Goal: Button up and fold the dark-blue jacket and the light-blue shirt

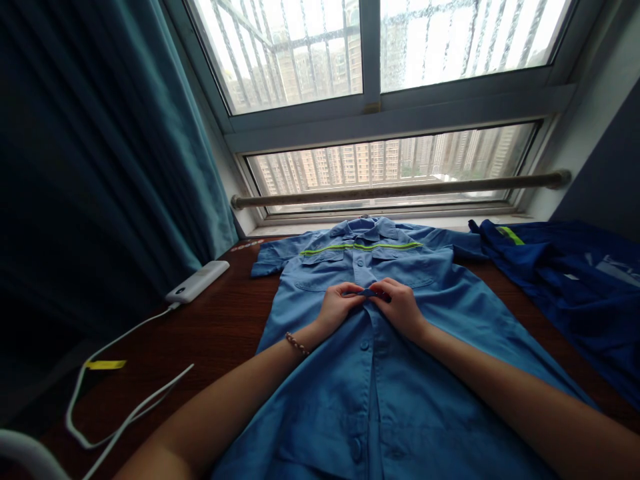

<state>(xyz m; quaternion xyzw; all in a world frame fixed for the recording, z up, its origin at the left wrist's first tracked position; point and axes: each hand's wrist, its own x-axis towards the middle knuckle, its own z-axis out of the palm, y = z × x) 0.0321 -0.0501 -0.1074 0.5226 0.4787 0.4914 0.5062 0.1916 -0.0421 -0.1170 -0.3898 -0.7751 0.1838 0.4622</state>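
A light blue short-sleeved work shirt lies face up with its collar toward the window. A yellow-green stripe crosses its chest above two pocket flaps. At mid placket, my left hand pinches one edge of the shirt front. Close beside it, my right hand pinches the other edge, and a bit of cloth is lifted between the fingertips. Any button there is hidden by my fingers. Below my hands the placket gapes, with a button and a lower button showing on its left side.
The dark wooden table carries a white power strip with a white cable at left. A darker blue garment lies at right. Behind are a window rail and, leftward, a blue curtain.
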